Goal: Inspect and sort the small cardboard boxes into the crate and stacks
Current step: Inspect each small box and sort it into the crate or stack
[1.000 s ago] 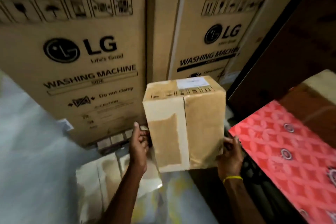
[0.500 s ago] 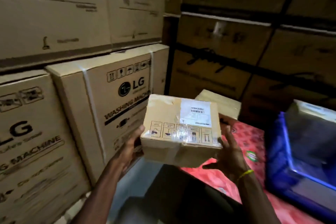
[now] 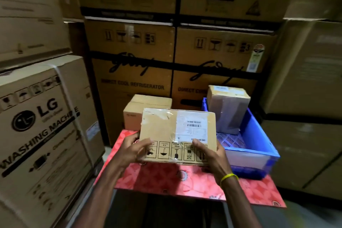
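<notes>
I hold a small cardboard box with a white barcode label and a row of handling symbols, tilted face-up above the red patterned table. My left hand grips its lower left edge and my right hand, with a yellow band at the wrist, grips its lower right edge. Behind it, a plain small box sits at the back of the table. A blue plastic crate stands on the table's right side, with one taped box upright in its far corner.
Big appliance cartons wall the space: an LG washing machine carton at left, two refrigerator cartons behind the table, and more stacked cartons at right. A dark gap lies below the table's front edge.
My view has swung right from the washing machine cartons to face the table and crate. The held box has been turned from upright to label-up and carried over the table.
</notes>
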Motion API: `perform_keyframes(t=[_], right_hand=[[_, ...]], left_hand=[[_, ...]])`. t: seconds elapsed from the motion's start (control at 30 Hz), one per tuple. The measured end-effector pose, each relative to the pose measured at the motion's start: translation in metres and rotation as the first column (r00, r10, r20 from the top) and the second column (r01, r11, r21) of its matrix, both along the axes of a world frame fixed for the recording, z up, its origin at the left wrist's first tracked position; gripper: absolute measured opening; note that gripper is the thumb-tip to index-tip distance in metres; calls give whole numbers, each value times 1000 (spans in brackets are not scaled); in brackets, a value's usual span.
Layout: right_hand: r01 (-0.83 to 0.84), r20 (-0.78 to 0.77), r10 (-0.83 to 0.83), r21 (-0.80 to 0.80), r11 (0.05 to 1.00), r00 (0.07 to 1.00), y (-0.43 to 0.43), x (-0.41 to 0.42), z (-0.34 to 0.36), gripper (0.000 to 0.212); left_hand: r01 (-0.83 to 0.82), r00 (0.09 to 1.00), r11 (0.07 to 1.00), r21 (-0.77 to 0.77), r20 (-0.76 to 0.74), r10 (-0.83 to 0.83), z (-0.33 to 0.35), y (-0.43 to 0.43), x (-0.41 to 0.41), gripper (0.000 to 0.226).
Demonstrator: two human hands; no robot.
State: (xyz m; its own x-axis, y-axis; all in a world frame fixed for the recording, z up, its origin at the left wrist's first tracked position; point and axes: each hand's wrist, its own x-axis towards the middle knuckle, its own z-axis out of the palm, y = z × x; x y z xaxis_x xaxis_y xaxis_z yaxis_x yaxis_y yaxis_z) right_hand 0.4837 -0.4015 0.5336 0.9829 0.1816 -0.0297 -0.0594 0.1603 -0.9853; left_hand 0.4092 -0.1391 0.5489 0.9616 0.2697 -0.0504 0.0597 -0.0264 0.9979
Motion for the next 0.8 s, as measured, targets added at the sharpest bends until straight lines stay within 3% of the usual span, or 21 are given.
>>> perform_keyframes(t=[0.1, 0.2, 0.37, 0.63, 0.8], right_hand=[[42, 18, -41, -89, 995, 999, -15, 17, -20, 77], [89, 4, -89, -106, 990, 996, -24, 27, -38, 81], [101, -35, -106, -117, 988, 994, -33, 35, -49, 85], [18, 9, -17, -79, 997, 1000, -37, 51, -48, 76], [-28, -145, 41, 90, 996, 989, -28, 58, -37, 104]], left_hand=[[-135, 991, 987, 90, 33, 133, -9, -38, 21, 48], [-282, 958, 919, 274, 22, 287, -22, -60, 33, 74], [-317, 945, 869, 380, 44, 325, -32, -74, 45, 81], [-266, 963, 942, 204, 102, 250, -50, -70, 49, 70], [-193, 975, 950, 244, 157, 158, -58, -37, 42, 94]])
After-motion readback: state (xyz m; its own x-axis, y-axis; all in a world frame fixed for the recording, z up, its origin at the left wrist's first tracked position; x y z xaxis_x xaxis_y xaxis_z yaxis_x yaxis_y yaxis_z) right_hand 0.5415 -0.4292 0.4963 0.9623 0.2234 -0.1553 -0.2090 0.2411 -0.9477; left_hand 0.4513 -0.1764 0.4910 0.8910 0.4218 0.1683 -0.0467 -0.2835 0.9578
